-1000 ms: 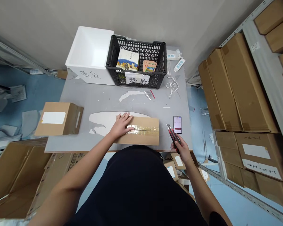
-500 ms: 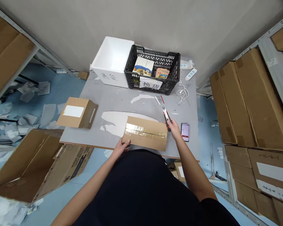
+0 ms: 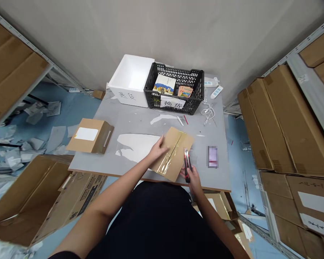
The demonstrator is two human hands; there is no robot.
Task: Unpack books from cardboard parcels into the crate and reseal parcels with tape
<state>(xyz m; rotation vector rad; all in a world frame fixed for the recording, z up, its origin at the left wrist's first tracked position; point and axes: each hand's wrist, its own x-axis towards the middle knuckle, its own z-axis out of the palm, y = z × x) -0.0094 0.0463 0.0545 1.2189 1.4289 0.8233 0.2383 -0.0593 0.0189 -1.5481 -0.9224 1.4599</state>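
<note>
A flat cardboard package [image 3: 169, 155] with shiny tape along its middle lies at a slant near the table's front edge. My left hand [image 3: 157, 150] rests on its upper left side, thumb and fingers apart. In my right hand [image 3: 192, 177], a red and black box cutter [image 3: 187, 163] points away from me, its metal tip beside the package's right edge. Some of my right fingers are partly hidden at that edge. A phone [image 3: 212, 157] lies to the right of the cutter.
The grey table [image 3: 102, 162] holds a closed carton [image 3: 90, 135], a white foam box [image 3: 132, 79], a black crate [image 3: 174, 88] with books, and a white cable [image 3: 208, 113]. An open carton [image 3: 29, 198] stands left; stacked boxes [image 3: 280, 118] are on the right.
The package has turned from lying lengthwise to a steep slant. My left hand has moved up and right onto it. My right hand and the cutter have come down nearer to me.
</note>
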